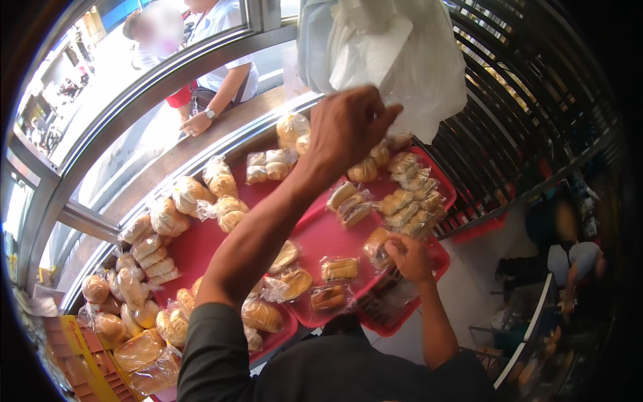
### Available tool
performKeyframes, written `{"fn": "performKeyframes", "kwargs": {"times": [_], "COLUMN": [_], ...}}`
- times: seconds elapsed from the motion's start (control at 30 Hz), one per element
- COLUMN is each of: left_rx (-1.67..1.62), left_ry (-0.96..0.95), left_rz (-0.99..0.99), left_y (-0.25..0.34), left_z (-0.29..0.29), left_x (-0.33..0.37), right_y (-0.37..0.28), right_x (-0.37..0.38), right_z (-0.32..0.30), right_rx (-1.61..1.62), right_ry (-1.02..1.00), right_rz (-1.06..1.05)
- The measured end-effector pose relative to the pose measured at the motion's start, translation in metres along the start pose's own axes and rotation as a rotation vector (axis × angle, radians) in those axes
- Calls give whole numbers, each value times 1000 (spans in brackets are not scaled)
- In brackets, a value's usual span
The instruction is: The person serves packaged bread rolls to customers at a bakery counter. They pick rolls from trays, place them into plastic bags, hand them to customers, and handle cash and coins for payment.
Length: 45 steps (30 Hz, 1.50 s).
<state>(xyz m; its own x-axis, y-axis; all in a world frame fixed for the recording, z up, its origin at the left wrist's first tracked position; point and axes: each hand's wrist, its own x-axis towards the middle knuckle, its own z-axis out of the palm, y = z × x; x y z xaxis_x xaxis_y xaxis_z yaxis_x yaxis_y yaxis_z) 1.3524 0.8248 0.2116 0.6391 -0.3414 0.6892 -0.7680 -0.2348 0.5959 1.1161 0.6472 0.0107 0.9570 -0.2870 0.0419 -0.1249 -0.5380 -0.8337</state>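
Note:
My left hand (351, 127) is raised high over the trays, in front of hanging white plastic bags (418, 74). Its fingers are curled in; whether they pinch anything is hidden. Lower on the right, my right hand (410, 258) closes on a bread roll in clear wrap (376, 246), at the edge of a red tray (335, 238). Near it lie wrapped sandwich breads (351, 206), small bun packs (412, 204) and two wrapped oblong breads, one golden (339, 269) and one browner (328, 298).
Bagged buns (167, 216) line the window side. A yellow-and-red box (84, 355) stands at lower left. Beyond the window frame, a person (221, 84) rests a hand on the ledge. Dark slats (509, 100) curve along the right. A red basket (388, 325) sits near my body.

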Motion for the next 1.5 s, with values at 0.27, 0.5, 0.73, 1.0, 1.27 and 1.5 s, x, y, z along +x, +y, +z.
{"fn": "performKeyframes", "kwargs": {"times": [0.27,0.5,0.73,1.0,1.27,1.5], "left_rx": [209,246,262,-14,-396,175], "left_ry": [212,158,199,-110,-68,-194], "left_rz": [53,4,86,-162,-116,459], "left_y": [-90,-62,-86,-64,-85,-55], "left_z": [97,104,93,53,48,67], "left_x": [95,83,94,120,127,-15], "right_y": [74,71,53,80,43,-34], "right_x": [-62,-32,-9,-34,-7,83], "right_z": [-26,-32,-27,-31,-20,-19], "right_rx": [-69,-49,-6,-48,-7,690], "right_ry": [53,-22,-88,-106,-108,63], "right_rz": [87,-38,-97,-47,-132,-284]}}
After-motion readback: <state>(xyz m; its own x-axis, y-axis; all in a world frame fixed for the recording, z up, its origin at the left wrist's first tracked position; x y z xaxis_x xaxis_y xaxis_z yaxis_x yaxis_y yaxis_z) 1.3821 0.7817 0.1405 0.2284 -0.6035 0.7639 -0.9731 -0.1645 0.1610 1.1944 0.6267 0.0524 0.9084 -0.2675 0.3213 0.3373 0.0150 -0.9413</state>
